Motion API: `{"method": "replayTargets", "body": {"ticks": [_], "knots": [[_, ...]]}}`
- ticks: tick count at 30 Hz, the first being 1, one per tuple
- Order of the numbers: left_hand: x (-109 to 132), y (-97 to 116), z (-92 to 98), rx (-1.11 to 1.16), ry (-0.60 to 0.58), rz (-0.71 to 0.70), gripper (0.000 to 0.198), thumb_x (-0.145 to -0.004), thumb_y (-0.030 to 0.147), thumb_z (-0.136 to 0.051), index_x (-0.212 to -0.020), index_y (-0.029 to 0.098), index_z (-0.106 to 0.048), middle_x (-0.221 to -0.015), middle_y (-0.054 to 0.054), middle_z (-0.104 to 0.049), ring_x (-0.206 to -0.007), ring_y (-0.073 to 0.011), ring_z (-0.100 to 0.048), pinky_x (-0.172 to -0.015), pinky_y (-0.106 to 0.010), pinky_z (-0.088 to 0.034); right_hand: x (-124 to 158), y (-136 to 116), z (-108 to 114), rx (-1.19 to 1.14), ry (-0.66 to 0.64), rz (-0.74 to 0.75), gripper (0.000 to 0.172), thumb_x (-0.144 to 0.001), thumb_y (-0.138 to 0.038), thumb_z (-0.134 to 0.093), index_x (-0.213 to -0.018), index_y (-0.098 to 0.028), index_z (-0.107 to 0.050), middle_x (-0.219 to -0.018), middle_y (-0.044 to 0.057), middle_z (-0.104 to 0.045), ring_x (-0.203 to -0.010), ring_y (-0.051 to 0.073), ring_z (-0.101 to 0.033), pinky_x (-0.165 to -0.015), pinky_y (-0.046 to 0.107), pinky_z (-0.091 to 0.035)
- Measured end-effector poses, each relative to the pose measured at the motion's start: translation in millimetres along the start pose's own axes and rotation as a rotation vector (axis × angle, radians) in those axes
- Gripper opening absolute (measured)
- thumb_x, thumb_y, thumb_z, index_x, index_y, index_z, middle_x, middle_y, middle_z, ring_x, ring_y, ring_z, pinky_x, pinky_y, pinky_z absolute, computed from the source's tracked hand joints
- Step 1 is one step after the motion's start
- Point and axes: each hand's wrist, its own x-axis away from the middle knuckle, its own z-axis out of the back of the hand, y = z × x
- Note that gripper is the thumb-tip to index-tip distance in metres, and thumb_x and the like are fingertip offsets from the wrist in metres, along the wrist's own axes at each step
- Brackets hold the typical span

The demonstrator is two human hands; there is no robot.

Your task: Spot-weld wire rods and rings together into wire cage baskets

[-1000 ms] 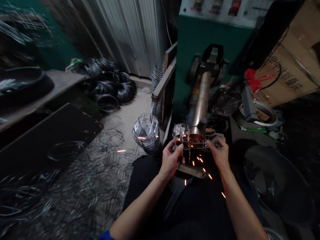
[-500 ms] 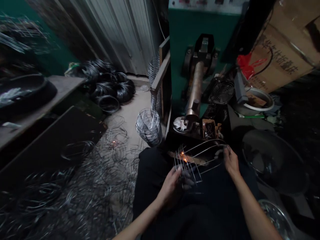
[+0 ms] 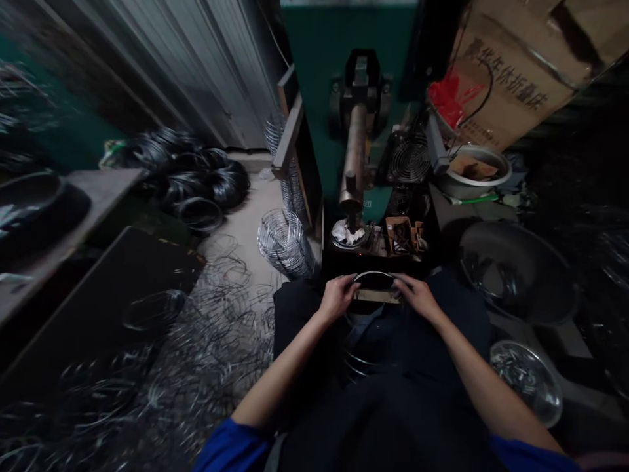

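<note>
My left hand (image 3: 339,296) and my right hand (image 3: 417,296) are closed on opposite sides of a round wire hoop (image 3: 374,273) over my lap. More curved wires (image 3: 361,360) show below it against the dark clothing. A flat light-brown strip (image 3: 377,296) lies behind the hoop, between the hands. Just beyond them stands a green machine (image 3: 314,39) with a thick metal cylinder (image 3: 356,151) pointing down toward me. My fingertips are dim, and the lower part of the wire piece is hard to make out.
Stacked wire rings (image 3: 282,239) stand left of the machine. Tangled wire pieces (image 3: 211,328) cover the floor at left, near black wire coils (image 3: 196,170). At right are a large dark basin (image 3: 521,272), a bowl of small metal parts (image 3: 525,380) and a metal pot (image 3: 476,172).
Both hands have come closer together, and the wire piece has turned so its hoop faces up between them. The glowing sparks near it are gone, and the camera view has shifted.
</note>
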Motion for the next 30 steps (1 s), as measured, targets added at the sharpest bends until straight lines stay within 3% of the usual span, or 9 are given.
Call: {"method": "replayTargets", "body": {"ticks": [3,7,9,11,14,20,25,30], "knots": [[-12,4,11.6,-0.024,0.017,-0.04,0.018,-0.09,0.026,-0.063,-0.099,0.017,-0.075,-0.094,-0.009,-0.077,-0.085,-0.0209,-0.072,-0.08,-0.03,-0.053,-3,-4,8,-0.054,0.056,-0.009,0.055,-0.09,-0.06,-0.055,-0.12,-0.017,-0.071,-0.083,0.006,-0.072,-0.058,0.017,-0.065,-0.056,0.028,-0.053],[-38,14,32.0,-0.093,0.065,-0.071,0.016,-0.089,0.025,-0.062,-0.091,0.017,-0.076,-0.089,-0.01,-0.076,-0.082,-0.0221,-0.071,-0.078,-0.03,-0.051,-30,-30,14,-0.018,0.056,0.025,0.054,-0.09,-0.058,-0.057,-0.12,-0.016,-0.072,-0.07,0.002,-0.069,-0.043,0.014,-0.059,-0.046,0.026,-0.049],[-46,18,40.4,-0.123,0.078,-0.094,0.015,-0.088,0.023,-0.062,-0.093,0.017,-0.075,-0.088,-0.009,-0.076,-0.081,-0.0217,-0.07,-0.077,-0.029,-0.05,-42,-44,15,0.096,0.078,0.121,0.045,-0.094,-0.05,-0.055,-0.12,-0.018,-0.072,-0.075,0.004,-0.073,-0.052,0.018,-0.066,-0.055,0.029,-0.055],[-50,20,47.2,-0.144,0.082,-0.121,0.016,-0.089,0.021,-0.06,-0.096,0.018,-0.075,-0.089,-0.008,-0.076,-0.081,-0.0208,-0.07,-0.076,-0.028,-0.049,-51,-54,14,0.221,0.1,0.25,0.035,-0.095,-0.04,-0.055,-0.117,-0.019,-0.074,-0.093,0.007,-0.076,-0.078,0.024,-0.073,-0.075,0.035,-0.059],[-51,18,55.4,-0.16,0.094,-0.145,0.017,-0.09,0.02,-0.058,-0.094,0.019,-0.075,-0.087,-0.008,-0.075,-0.08,-0.0198,-0.069,-0.075,-0.026,-0.047,-61,-62,10,0.384,0.099,0.375,0.03,-0.096,-0.028,-0.055,-0.117,-0.02,-0.073,-0.114,0.009,-0.073,-0.104,0.028,-0.07,-0.094,0.041,-0.054],[-52,15,71.6,-0.162,0.135,-0.167,0.018,-0.091,0.022,-0.056,-0.088,0.017,-0.073,-0.079,-0.006,-0.072,-0.07,-0.0157,-0.064,-0.068,-0.023,-0.041,-77,-81,6,0.525,0.044,0.426,0.03,-0.097,-0.023,-0.055,-0.121,-0.018,-0.071,-0.111,0.012,-0.074,-0.1,0.03,-0.071,-0.091,0.042,-0.055],[-51,20,85.6,-0.196,0.156,-0.145,0.021,-0.091,0.024,-0.054,-0.073,0.017,-0.063,-0.057,0.002,-0.052,-0.051,-0.0099,-0.043,-0.055,-0.022,-0.029,-86,-106,10,0.466,-0.009,0.445,0.025,-0.095,-0.022,-0.058,-0.112,-0.024,-0.075,-0.101,0.007,-0.076,-0.09,0.027,-0.073,-0.084,0.038,-0.056],[-49,30,94.6,-0.197,0.166,-0.146,0.021,-0.09,0.022,-0.052,-0.069,0.019,-0.054,-0.056,0.004,-0.042,-0.051,-0.0093,-0.036,-0.054,-0.022,-0.025,-88,-118,13,0.428,-0.017,0.48,0.025,-0.095,-0.023,-0.056,-0.11,-0.025,-0.076,-0.102,0.006,-0.076,-0.094,0.028,-0.072,-0.087,0.038,-0.054]]}}
